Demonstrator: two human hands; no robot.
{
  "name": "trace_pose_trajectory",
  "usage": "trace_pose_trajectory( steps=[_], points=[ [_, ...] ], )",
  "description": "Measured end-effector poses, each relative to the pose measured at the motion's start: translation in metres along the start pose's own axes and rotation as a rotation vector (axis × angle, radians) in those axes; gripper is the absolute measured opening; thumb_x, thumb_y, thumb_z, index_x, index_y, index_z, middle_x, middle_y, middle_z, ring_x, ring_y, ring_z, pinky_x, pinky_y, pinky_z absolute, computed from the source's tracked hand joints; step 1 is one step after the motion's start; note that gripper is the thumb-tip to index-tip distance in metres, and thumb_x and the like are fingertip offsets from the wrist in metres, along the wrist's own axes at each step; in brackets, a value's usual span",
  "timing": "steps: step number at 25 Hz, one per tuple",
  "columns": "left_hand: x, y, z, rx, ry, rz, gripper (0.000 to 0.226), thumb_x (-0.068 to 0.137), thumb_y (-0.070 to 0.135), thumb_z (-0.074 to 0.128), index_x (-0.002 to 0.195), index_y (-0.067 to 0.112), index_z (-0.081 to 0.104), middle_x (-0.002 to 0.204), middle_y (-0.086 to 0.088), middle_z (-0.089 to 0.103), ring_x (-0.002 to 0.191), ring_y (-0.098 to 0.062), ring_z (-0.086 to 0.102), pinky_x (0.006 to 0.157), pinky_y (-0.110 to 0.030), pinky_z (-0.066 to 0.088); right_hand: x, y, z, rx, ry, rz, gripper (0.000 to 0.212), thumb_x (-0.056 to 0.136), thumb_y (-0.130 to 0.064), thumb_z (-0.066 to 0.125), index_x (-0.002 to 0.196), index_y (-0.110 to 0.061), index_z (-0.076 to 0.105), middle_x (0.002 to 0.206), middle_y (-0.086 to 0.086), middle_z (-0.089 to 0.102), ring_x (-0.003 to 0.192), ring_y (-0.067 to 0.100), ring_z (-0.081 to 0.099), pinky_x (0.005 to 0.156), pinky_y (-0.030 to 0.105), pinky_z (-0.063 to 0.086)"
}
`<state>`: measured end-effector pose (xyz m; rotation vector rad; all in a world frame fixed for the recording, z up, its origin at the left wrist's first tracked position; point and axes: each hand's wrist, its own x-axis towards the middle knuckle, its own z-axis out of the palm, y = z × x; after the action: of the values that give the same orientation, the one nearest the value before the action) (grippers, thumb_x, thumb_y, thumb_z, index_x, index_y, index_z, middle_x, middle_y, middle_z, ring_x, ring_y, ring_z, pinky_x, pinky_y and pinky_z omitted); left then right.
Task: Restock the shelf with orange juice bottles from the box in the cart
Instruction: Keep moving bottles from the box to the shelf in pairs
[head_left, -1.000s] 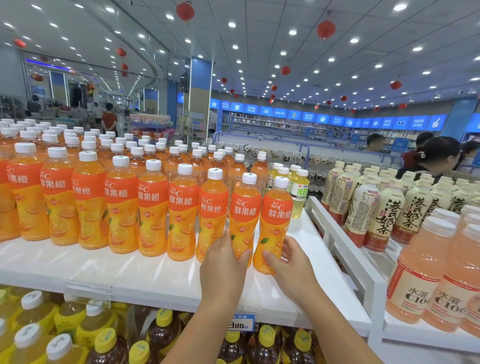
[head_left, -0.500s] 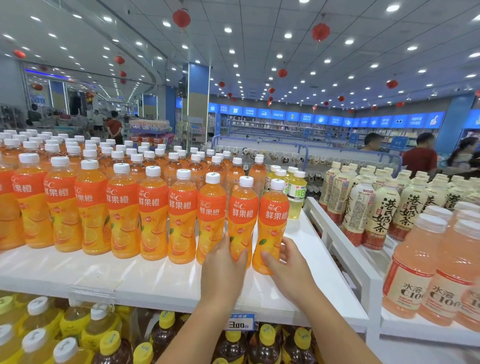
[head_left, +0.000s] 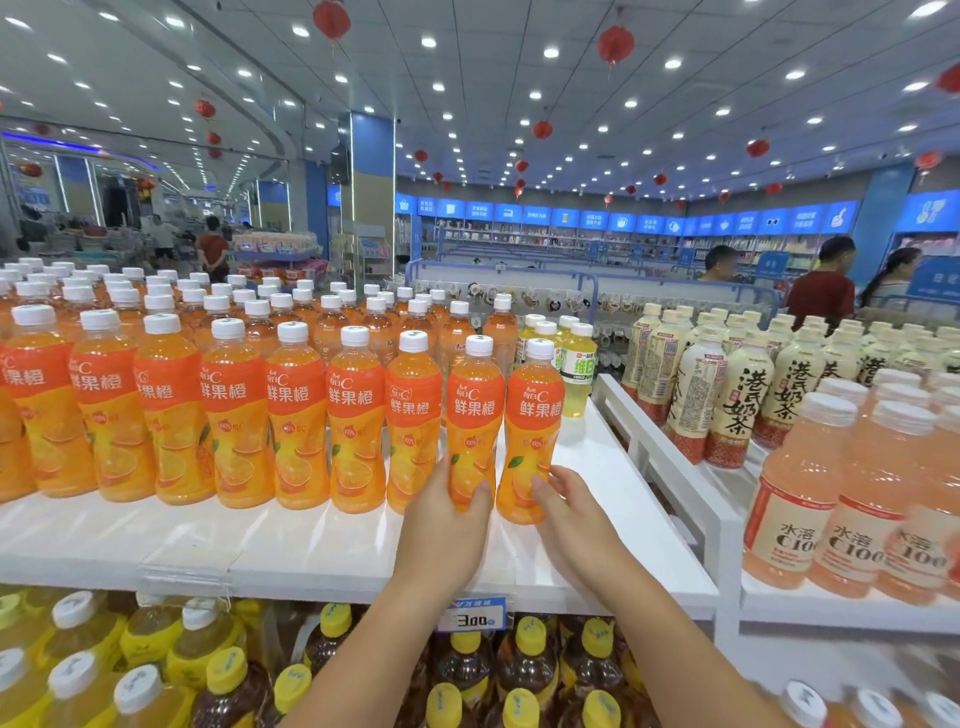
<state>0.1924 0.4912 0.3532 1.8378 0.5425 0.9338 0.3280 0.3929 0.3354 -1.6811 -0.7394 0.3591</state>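
Several orange juice bottles with white caps and orange labels stand in rows on the white shelf (head_left: 291, 545). My left hand (head_left: 441, 525) wraps the base of the second bottle from the right in the front row (head_left: 474, 415). My right hand (head_left: 571, 512) grips the base of the rightmost front bottle (head_left: 535, 415) from its right side. Both bottles stand upright on the shelf board, in line with the front row. The cart and the box are out of view.
Pale yellow-green bottles (head_left: 576, 364) stand just behind the rightmost juice bottle. A white divider (head_left: 670, 467) separates the milk tea bottles (head_left: 737, 410) and pink C100 bottles (head_left: 841, 493) on the right. Yellow-capped tea bottles (head_left: 462, 670) fill the lower shelf. People stand far back right.
Both hands have stayed on the two rightmost front bottles, which have hardly shifted. My head has tilted up a little, so the shelf sits lower in view.
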Motion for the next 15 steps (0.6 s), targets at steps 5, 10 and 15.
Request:
trace_pose_trajectory(
  steps=[5, 10, 15],
  points=[
    [-0.014, 0.000, -0.005, -0.088, -0.110, -0.050, 0.022, 0.103, 0.044, 0.049, 0.123, 0.051, 0.049, 0.120, 0.039, 0.053, 0.120, -0.001, 0.055, 0.092, -0.020, 0.040, -0.038, -0.019, 0.004, -0.081, 0.055, 0.009, 0.056, 0.103, -0.049, 0.042, 0.152, -0.021, 0.036, 0.147, -0.009, 0.045, 0.132, 0.007, 0.043, 0.104, 0.024, 0.032],
    [-0.033, -0.007, -0.022, -0.066, -0.281, 0.014, 0.057, 0.101, 0.051, 0.046, 0.153, 0.031, 0.035, 0.154, 0.015, 0.039, 0.141, -0.005, 0.036, 0.116, -0.027, 0.029, -0.075, -0.014, 0.011, -0.213, 0.164, 0.006, 0.055, 0.104, -0.048, 0.037, 0.154, -0.026, 0.032, 0.157, -0.011, 0.037, 0.135, -0.001, 0.035, 0.108, 0.021, 0.025],
    [-0.053, -0.015, -0.022, -0.124, -0.476, 0.075, 0.062, 0.100, 0.053, 0.046, 0.155, 0.027, 0.033, 0.157, 0.013, 0.038, 0.143, -0.004, 0.035, 0.120, -0.035, 0.031, -0.131, -0.012, 0.010, -0.248, 0.336, 0.072, 0.053, 0.104, -0.050, 0.038, 0.153, -0.029, 0.036, 0.154, -0.016, 0.041, 0.139, 0.001, 0.037, 0.110, 0.023, 0.028]
  ],
)
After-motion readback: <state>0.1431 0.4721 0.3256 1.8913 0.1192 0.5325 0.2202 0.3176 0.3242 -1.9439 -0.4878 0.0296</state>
